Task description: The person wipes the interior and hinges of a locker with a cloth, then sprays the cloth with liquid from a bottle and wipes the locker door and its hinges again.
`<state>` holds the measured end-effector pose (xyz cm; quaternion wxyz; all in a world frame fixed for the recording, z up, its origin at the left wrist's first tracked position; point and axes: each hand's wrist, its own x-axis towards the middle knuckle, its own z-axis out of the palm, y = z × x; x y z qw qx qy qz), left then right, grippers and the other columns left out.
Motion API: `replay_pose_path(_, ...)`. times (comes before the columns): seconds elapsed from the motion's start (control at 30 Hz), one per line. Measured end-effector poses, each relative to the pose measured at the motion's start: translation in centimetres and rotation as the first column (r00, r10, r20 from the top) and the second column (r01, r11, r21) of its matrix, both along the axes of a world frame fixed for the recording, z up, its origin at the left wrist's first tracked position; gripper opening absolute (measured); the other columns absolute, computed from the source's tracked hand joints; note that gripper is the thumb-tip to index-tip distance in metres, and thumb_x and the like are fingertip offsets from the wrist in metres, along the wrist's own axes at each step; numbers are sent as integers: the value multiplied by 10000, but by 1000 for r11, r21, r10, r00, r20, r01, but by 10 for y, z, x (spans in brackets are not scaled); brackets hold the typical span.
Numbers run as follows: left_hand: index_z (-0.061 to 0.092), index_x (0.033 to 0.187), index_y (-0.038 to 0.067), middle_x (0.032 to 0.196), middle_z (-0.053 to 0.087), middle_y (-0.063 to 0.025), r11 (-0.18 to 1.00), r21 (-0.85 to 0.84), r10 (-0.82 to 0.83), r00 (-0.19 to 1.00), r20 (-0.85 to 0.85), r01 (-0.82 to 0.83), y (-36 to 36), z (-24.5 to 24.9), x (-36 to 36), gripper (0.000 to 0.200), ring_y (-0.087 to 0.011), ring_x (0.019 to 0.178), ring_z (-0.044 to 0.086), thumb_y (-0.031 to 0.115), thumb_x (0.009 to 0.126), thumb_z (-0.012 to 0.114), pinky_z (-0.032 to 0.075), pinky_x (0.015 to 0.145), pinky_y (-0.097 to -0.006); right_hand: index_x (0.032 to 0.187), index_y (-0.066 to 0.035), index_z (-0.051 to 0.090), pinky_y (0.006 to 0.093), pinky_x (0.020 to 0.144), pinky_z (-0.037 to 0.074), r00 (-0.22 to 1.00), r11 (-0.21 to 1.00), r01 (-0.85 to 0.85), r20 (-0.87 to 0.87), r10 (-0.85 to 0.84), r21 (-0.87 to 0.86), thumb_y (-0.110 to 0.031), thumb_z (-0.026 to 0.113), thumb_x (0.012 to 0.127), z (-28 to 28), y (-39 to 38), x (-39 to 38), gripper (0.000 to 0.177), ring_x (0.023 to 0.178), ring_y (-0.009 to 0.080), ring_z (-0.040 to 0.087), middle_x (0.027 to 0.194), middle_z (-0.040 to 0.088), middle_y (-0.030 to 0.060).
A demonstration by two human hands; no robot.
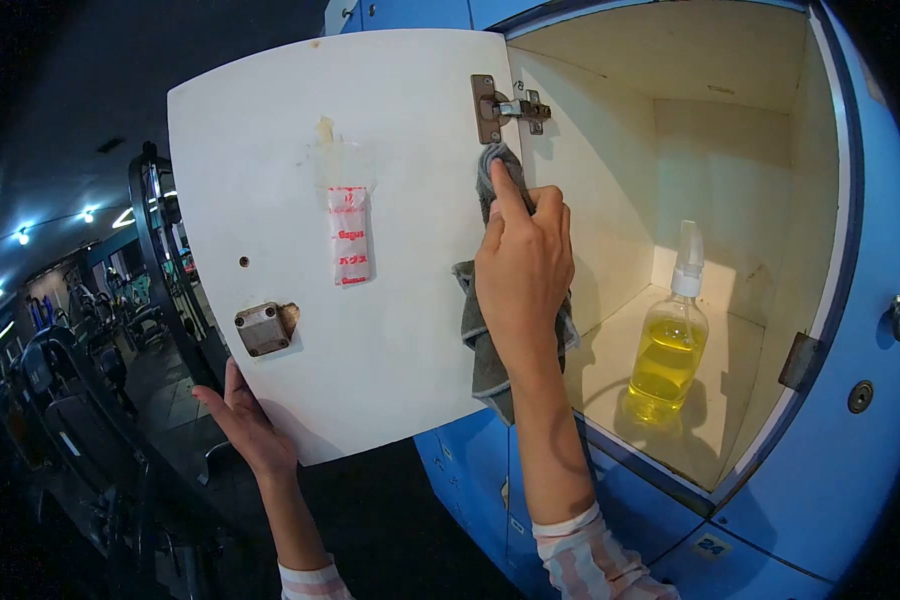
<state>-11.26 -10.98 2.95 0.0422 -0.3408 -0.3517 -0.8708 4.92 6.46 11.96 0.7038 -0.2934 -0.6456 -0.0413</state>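
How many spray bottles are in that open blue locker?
1: the clear plastic spray bottle of yellow liquid stands upright inside the blue-fronted locker. The bare right hand covers a little of the view, so others may be hidden.

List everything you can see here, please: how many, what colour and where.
Door: one, white, open at centre
Cloth: one, grey, near the door's hinge side
Hinge: one, brown and silver, door's upper right
Sachet: one, white with red print, on the door
Latch: one, brownish metal, door's lower left
Spray bottle: one, clear with yellow liquid, inside the compartment
Compartment: one, cream, right
Lockers: several, blue, around the compartment
Label "24": one, pale, below the compartment
Gym equipment: several, dark, left background
Sleeves: two, pink-and-white, bottom
Left grip: one, bare, door's lower-left edge
Right grip: one, bare, on the cloth
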Motion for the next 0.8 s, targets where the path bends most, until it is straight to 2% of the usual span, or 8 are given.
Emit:
replay_pose_path(0.07, 408, 1183, -64, 1090, 539, -138, 999, -8, 48, 999, 3, -48, 0, -2, -3, 846, -181, 1011, 486, 671, 806, 223, 314, 902, -277, 1109, -111, 556, 344, 733, 426, 1000, 1000, -3, 1, 3, -4, -66, 528, 745, 4, 3, 1, 368, 852, 250, 479, 864, 447, 101)
replay_pose_path(0.13, 408, 1184, -63, 1090, 540, -137, 999, -21, 44, 999, 4, -44, -2, -2, -3, 848, -183, 1011, 485, 673, 805, 223, 312, 903, -279, 1087, -167, 587, 351, 701, 427, 997, 999, 54, -61, -53, 8, -70, 523, 787, 14, 5, 3, 322, 809, 239, 492, 819, 456, 72)
replay_pose_path(0.27, 409, 1187, -53, 1090, 540, -136, 999, -18, 32, 999, -12, -32, -2, -2, -2, 847, -186, 1018, 482, 676, 802, 216, 303, 913, -287, 1083, -151, 589, 350, 773, 402, 999, 999, 1, -54, -3, -40, -56, 535, 742, 25, 19, 10, 357, 875, 247, 465, 872, 449, 93)
replay_pose_path(0.37, 417, 1184, -45, 1098, 538, -136, 999, -8, 33, 999, 23, -33, 0, -1, 1, 844, -188, 1025, 480, 678, 802, 204, 296, 921, -292, 1078, -156, 592, 354, 771, 403, 999, 999, 17, -41, -18, -29, -52, 535, 739, 30, 20, 14, 359, 877, 246, 465, 875, 450, 94)
replay_pose_path(0.5, 428, 1175, -44, 1097, 540, -139, 996, -24, 82, 997, 14, -82, 2, 0, 1, 843, -193, 1024, 481, 676, 804, 196, 292, 925, -291, 1070, -163, 597, 357, 767, 402, 998, 998, 51, -21, -51, -28, -42, 537, 731, 12, 13, 15, 365, 872, 244, 465, 875, 453, 94)
replay_pose_path(0.6, 435, 1169, -45, 1091, 544, -139, 999, -16, 51, 998, -37, -52, 1, 0, 0, 847, -197, 1022, 484, 680, 801, 198, 292, 925, -295, 1050, -165, 606, 357, 753, 399, 1000, 999, -20, -19, 20, -39, -25, 527, 724, -5, 11, 13, 363, 869, 247, 468, 863, 460, 99)
replay_pose_path(0.8, 437, 1165, -46, 1089, 545, -141, 999, -23, 42, 997, -63, -43, -1, 0, -1, 844, -199, 1027, 482, 678, 802, 204, 292, 928, -301, 1050, -148, 605, 369, 760, 399, 998, 1000, 20, -65, -19, 12, -32, 527, 722, 32, 21, 14, 356, 893, 253, 471, 891, 480, 105)
